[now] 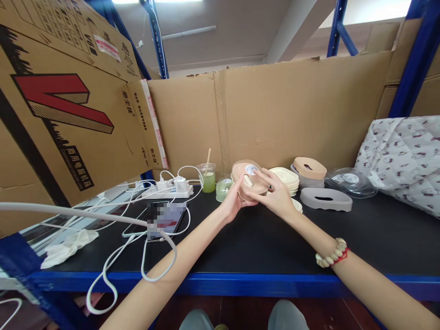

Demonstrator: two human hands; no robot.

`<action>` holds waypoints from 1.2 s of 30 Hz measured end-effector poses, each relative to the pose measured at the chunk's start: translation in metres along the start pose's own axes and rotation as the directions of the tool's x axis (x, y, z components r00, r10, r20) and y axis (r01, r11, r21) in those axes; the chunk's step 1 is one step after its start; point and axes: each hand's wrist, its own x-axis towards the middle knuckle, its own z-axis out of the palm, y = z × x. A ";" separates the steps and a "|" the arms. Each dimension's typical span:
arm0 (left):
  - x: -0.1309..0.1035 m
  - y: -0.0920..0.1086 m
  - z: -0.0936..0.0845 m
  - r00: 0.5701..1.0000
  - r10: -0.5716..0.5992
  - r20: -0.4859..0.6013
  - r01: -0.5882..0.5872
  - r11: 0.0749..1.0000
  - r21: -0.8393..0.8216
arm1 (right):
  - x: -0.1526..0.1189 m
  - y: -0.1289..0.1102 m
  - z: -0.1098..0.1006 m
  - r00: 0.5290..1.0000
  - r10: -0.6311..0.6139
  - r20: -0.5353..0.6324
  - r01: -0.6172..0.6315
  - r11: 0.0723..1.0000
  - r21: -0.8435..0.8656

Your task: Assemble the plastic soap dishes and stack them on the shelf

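Both hands, left point(235, 201) and right point(277, 195), pinch the pink container point(250, 178) between their fingers above the desk point(220, 247), at twelve o'clock, the green container point(223, 189) just beside it toward nine.

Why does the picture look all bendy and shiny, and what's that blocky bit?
Head view: wide-angle bending, with the big brown cardboard box leaning and stretched at the left edge; bright glare from ceiling lights along the top; small highlights on the clear plastic lid; grey squares hiding part of the dark flat phone-like device.
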 end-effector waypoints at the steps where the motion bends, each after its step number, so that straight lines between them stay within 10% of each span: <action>1: 0.000 0.000 0.000 1.000 0.003 0.000 -0.003 1.000 0.006 | 0.000 0.000 0.000 1.000 0.005 0.006 -0.005 1.000 -0.005; 9: 0.003 -0.002 -0.004 0.985 0.127 -0.118 -0.118 0.990 0.079 | 0.003 -0.012 -0.003 0.975 0.221 -0.006 -0.211 0.938 0.276; 14: 0.002 0.000 -0.007 0.987 0.150 -0.061 -0.144 0.986 0.089 | 0.003 -0.025 -0.009 0.819 0.427 0.383 -0.558 0.749 0.358; 29: 0.005 0.002 -0.005 0.968 0.173 -0.182 -0.149 0.979 0.142 | 0.005 -0.028 -0.015 0.781 0.366 0.506 -0.579 0.727 0.369; 36: 0.008 0.012 -0.009 0.966 0.213 -0.145 -0.177 0.958 0.224 | 0.019 -0.016 -0.025 0.851 0.453 0.268 -0.526 0.740 0.419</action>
